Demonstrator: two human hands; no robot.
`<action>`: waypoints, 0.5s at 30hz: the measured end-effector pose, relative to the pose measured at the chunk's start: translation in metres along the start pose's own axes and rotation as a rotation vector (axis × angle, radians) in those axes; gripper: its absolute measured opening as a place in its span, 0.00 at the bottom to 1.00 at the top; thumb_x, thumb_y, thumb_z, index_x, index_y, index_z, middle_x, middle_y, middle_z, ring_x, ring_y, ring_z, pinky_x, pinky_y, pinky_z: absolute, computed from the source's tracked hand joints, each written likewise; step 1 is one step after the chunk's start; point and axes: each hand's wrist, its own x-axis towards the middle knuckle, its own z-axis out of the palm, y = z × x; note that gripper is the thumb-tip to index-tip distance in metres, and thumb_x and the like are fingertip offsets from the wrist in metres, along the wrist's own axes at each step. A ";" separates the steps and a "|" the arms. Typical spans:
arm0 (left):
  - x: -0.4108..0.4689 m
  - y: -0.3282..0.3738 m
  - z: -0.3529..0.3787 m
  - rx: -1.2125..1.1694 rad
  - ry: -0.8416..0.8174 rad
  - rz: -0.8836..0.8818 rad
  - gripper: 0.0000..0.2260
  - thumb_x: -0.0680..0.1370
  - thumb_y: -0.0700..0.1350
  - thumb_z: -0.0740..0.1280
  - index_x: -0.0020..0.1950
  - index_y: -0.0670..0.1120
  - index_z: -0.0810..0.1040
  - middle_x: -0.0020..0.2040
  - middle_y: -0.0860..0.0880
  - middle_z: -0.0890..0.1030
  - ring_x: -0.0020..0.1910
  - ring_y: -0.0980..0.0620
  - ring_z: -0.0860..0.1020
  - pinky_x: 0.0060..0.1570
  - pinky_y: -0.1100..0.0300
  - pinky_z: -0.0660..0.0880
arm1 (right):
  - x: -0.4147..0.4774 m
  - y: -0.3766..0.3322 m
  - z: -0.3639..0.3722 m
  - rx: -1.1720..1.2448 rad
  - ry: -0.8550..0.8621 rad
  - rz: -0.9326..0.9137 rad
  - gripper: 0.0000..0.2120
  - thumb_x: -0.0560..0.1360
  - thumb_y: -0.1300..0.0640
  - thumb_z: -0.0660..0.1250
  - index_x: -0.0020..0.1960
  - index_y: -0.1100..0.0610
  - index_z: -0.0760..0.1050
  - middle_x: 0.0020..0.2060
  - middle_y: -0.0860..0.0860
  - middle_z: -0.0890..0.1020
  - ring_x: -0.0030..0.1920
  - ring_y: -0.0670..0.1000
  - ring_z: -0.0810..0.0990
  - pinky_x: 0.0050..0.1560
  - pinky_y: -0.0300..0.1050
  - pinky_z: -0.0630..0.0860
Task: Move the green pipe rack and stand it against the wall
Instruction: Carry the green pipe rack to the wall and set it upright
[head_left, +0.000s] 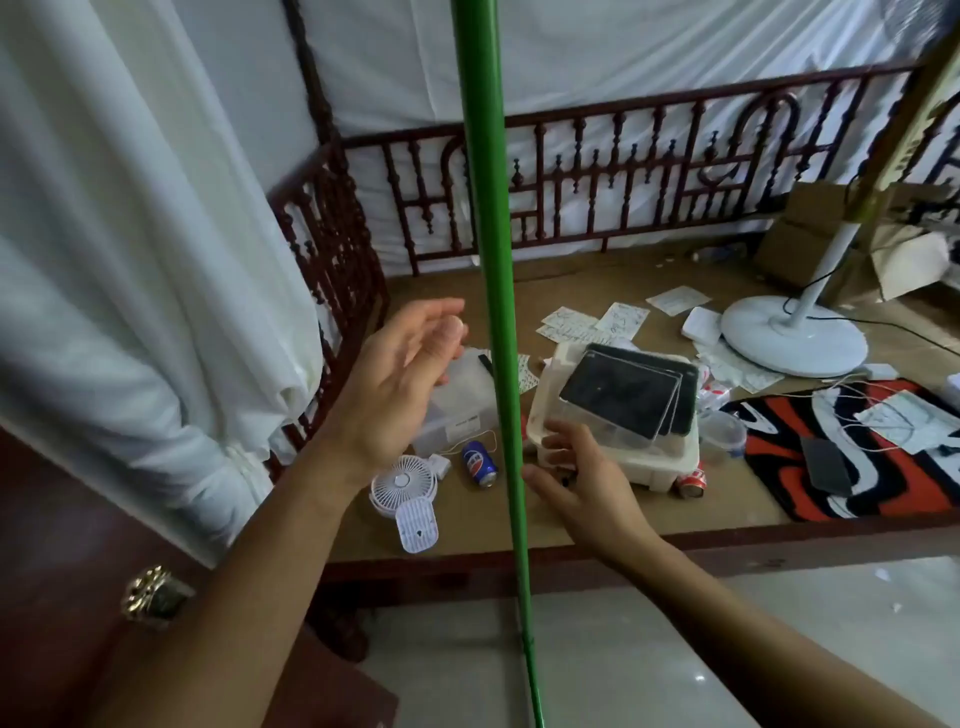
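A green pipe (491, 270) of the rack stands nearly upright through the middle of the view, running from the top edge down to the floor close to me. My left hand (400, 374) hovers just left of the pipe, palm turned toward it, fingers apart and holding nothing. My right hand (582, 483) is just right of the pipe and lower, fingers spread, its fingertips close to the pipe but not wrapped around it. The rest of the rack lies outside the view.
A dark wooden bed frame (571, 150) with white curtains (130, 260) stands ahead. On its mat lie a small white fan (402, 483), a blue can (480, 464), a white box with dark tablets (623, 400), papers, a standing fan base (795, 335) and a red patterned rug (852, 457).
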 end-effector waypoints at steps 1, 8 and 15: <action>0.008 0.004 -0.001 -0.011 -0.025 0.024 0.19 0.78 0.57 0.57 0.65 0.53 0.73 0.59 0.51 0.79 0.57 0.56 0.79 0.55 0.58 0.77 | 0.002 -0.002 0.006 0.020 0.018 0.006 0.29 0.71 0.43 0.68 0.68 0.50 0.66 0.61 0.49 0.79 0.59 0.48 0.78 0.58 0.55 0.79; 0.066 0.014 -0.011 -0.154 -0.191 0.196 0.12 0.80 0.53 0.55 0.55 0.48 0.73 0.53 0.49 0.80 0.55 0.54 0.79 0.57 0.56 0.74 | 0.014 -0.019 0.049 0.009 0.036 0.155 0.21 0.72 0.35 0.62 0.61 0.43 0.70 0.52 0.46 0.83 0.52 0.46 0.82 0.53 0.52 0.80; 0.105 0.009 0.007 -0.385 -0.380 0.240 0.11 0.79 0.52 0.52 0.49 0.49 0.72 0.39 0.38 0.80 0.42 0.40 0.82 0.48 0.46 0.80 | 0.023 -0.024 0.087 0.162 0.237 0.316 0.26 0.65 0.25 0.59 0.52 0.43 0.72 0.48 0.44 0.82 0.49 0.44 0.81 0.53 0.50 0.80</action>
